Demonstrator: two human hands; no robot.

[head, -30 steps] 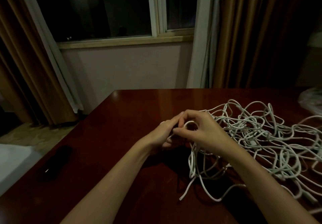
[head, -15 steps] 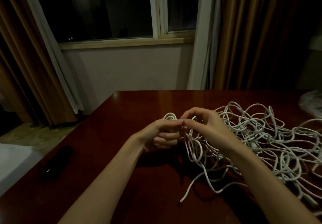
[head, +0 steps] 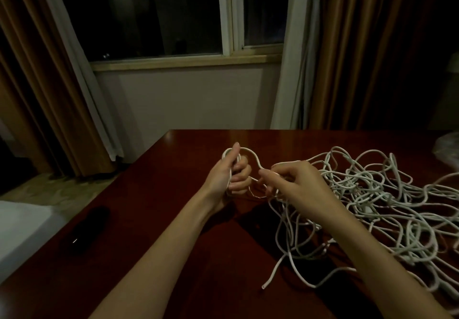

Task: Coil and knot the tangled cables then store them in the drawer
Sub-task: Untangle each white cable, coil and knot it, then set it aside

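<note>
My left hand (head: pixel 229 177) grips a small coil (head: pixel 232 156) of thin white cable, fingers curled around its loops, thumb up. My right hand (head: pixel 295 186) pinches the same cable just beside it, where it arcs over from the coil. The rest of the cables (head: pixel 387 202) lies on the dark red surface (head: pixel 154 219) to my right, one loose white tangle with a free end (head: pixel 263 287) near me.

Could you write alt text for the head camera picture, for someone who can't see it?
A person's left hand grips a small coil of white cable while the right hand pinches the strand leading from it, above a dark wooden table. A large tangle of white cables lies to the right.
</note>
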